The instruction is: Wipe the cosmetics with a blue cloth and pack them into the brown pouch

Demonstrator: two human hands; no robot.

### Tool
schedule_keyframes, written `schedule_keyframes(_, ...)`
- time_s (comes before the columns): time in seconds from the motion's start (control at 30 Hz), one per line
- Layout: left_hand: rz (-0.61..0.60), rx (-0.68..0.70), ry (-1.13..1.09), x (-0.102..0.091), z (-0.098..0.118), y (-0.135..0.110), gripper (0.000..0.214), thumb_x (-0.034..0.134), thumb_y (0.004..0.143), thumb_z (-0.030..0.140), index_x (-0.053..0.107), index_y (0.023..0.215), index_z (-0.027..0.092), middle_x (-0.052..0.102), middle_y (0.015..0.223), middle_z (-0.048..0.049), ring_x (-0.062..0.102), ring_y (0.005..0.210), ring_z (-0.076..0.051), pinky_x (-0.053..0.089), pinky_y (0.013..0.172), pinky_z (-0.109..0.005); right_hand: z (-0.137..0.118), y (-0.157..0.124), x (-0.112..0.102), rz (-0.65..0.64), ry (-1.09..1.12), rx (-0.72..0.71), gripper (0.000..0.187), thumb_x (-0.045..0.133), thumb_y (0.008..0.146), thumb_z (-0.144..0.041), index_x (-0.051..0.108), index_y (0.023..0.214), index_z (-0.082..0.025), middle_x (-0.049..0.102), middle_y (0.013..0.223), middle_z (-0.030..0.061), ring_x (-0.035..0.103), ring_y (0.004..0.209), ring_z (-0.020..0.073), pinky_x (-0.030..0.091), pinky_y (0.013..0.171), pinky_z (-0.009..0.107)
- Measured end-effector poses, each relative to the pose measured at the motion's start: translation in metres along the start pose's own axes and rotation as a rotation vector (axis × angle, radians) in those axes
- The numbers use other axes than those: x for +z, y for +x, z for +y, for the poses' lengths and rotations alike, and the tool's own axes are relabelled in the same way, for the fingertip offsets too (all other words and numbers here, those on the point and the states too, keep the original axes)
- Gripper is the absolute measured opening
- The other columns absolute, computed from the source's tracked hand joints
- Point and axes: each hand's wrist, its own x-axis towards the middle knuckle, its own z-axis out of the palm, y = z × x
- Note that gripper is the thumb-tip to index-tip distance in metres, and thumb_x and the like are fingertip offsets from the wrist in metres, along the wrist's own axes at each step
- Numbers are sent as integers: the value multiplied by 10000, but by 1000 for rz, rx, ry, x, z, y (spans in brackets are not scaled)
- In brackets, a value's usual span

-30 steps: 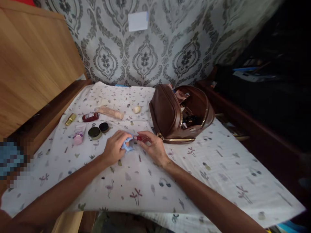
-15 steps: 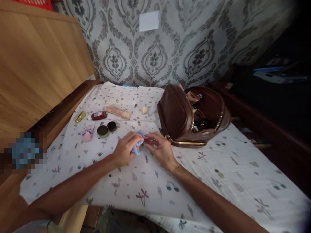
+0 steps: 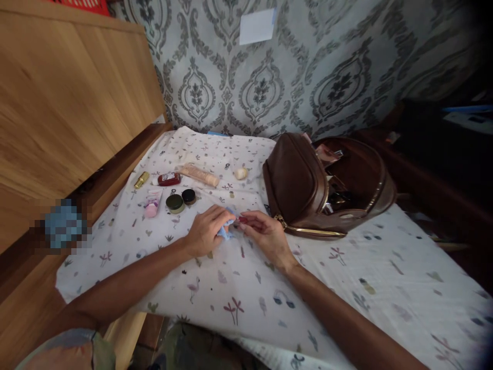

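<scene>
My left hand (image 3: 206, 231) is closed on a small blue cloth (image 3: 225, 229) over the printed white sheet (image 3: 346, 288). My right hand (image 3: 265, 235) pinches a small red item (image 3: 242, 219), perhaps a lipstick or small bottle, with its tip against the cloth. Both hands meet just left of an open brown leather bag (image 3: 300, 185) with a gold zip, which lies on its side with small things inside.
Behind my hands lie two round dark jars (image 3: 181, 200), a pink tube (image 3: 152, 202), a red-capped bottle (image 3: 168, 179), a gold lipstick (image 3: 141, 180), a beige tube (image 3: 199, 175) and a small cream item (image 3: 241, 173). A wooden cabinet (image 3: 65, 103) stands left; patterned wall behind.
The view has shifted, so everything sits further right in the picture. My hands keep the cloth and the red item together, with only small finger movement.
</scene>
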Motion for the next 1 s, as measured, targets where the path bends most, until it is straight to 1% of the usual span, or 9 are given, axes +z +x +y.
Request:
schedule_keyframes(0.07,-29,-81,29,-1,-4,-1,413,464,659,-16,604,983,198,667,826,-40,593,838,-220,455,705,-304,-1,1,-1,13,13,6,362,819,713,-472,719,925,-196,766,833,53,712,703,174,600,644,295)
schedule_keyframes(0.17,-50,-206,21,-2,-11,-1,399,474,655,0,612,966,209,666,857,-39,603,852,-218,454,736,-307,-3,2,-3,26,-7,-14,339,821,714,-472,727,896,-201,764,834,51,707,706,174,589,677,301)
schedule_keyframes(0.3,-41,-282,-54,-4,-18,0,351,477,711,23,615,979,205,665,872,-33,613,846,-213,457,750,-313,-4,1,-5,25,-70,-71,347,799,750,-448,721,998,-218,766,907,52,720,797,190,583,754,328)
schedule_keyframes(0.4,-12,-217,-86,-2,-16,0,320,468,750,28,621,973,199,668,865,-36,618,833,-209,464,745,-312,-4,0,-4,25,-92,-88,391,784,772,-419,684,1098,-228,762,963,52,715,822,182,576,771,336)
schedule_keyframes(0.5,10,-90,-126,0,-8,0,361,457,777,13,627,1038,196,676,852,-38,628,850,-206,490,775,-315,-3,-1,-2,27,-114,-97,318,774,780,-389,689,1030,-212,749,907,46,697,800,175,571,782,339)
schedule_keyframes(0.6,32,39,-179,1,0,0,412,452,819,5,616,1145,197,706,961,-63,649,949,-212,519,838,-331,-3,-1,0,8,-103,-117,268,766,786,-391,696,969,-208,721,863,33,681,798,171,570,798,336)
schedule_keyframes(0.7,41,123,-214,0,4,1,393,450,875,25,609,1189,201,710,1099,-87,650,1064,-217,529,907,-344,-3,-2,0,9,-99,-154,231,758,791,-387,708,937,-214,695,899,29,669,820,164,569,810,324)
schedule_keyframes(0.87,19,126,-168,-1,3,1,374,465,856,17,606,1154,193,715,1085,-85,649,1045,-217,532,868,-333,-1,-1,-2,24,-99,-180,182,741,808,-353,724,930,-220,695,922,31,672,827,161,572,820,326)
schedule_keyframes(1.0,-3,50,-76,-3,-1,0,392,447,781,-11,614,1074,189,692,888,-53,641,901,-218,507,787,-320,2,0,-3,38,-69,-136,271,766,793,-351,704,1025,-227,729,936,36,697,852,175,578,834,346)
